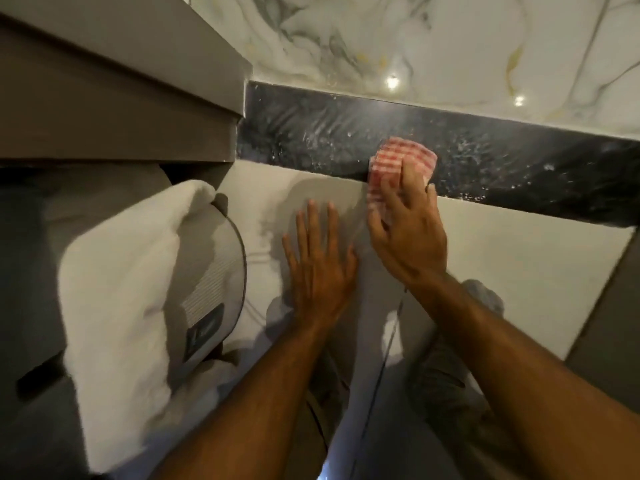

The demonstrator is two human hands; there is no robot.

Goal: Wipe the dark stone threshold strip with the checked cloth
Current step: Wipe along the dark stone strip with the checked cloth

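Pale glossy floor tiles (pixel 502 258) filled the near part of the room, and beyond them the dark stone threshold strip (pixel 311 133) ran from left to right, dividing them from a veined marble floor (pixel 381 36) on the far side that caught two small points of ceiling light. White specks and streaky smears lay over much of the strip, thickest to the right of the cloth, so the wiping looked to me only partly done. The person's right hand (pixel 408 233) was closed over the red-and-white checked cloth (pixel 401 164), fingers curled down on top of the bunched fabric, which sat on the strip's near edge and lapped onto the pale tile; bunching it that way probably gave a firm pad to press with. The left hand (pixel 320 268) held nothing and lay flat, fingers spread, on the pale tile just left of the right hand, most likely as a prop to carry the person's weight while leaning forward over the floor. At the far left a brown door frame (pixel 121 109) met the end of the strip, and nearer on that side a white towel (pixel 121 271) was draped over a grey rounded object (pixel 211 271) that I could not identify. The right hand was blurred, which suggested a stroke in progress, though its direction could not be told.
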